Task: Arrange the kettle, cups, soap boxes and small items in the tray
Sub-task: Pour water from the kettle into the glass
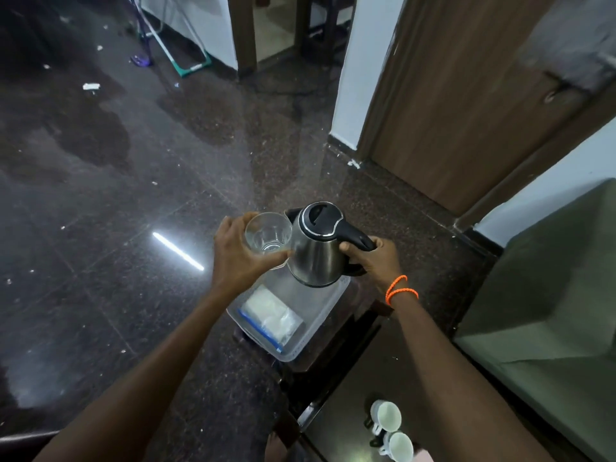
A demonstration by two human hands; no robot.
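- The kettle [316, 251] is brushed steel with a black lid and black handle, standing upright at the far end of the clear plastic tray [320, 331].
- The right hand [375, 258] grips its handle.
- The left hand [238, 253] holds a clear glass [268, 232] just beside the kettle.
- No writing is readable on anything.

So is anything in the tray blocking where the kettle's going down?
Nothing visible. The kettle, held by the right hand, hangs over the tray's bare far end; the plastic packet lies at the near end.
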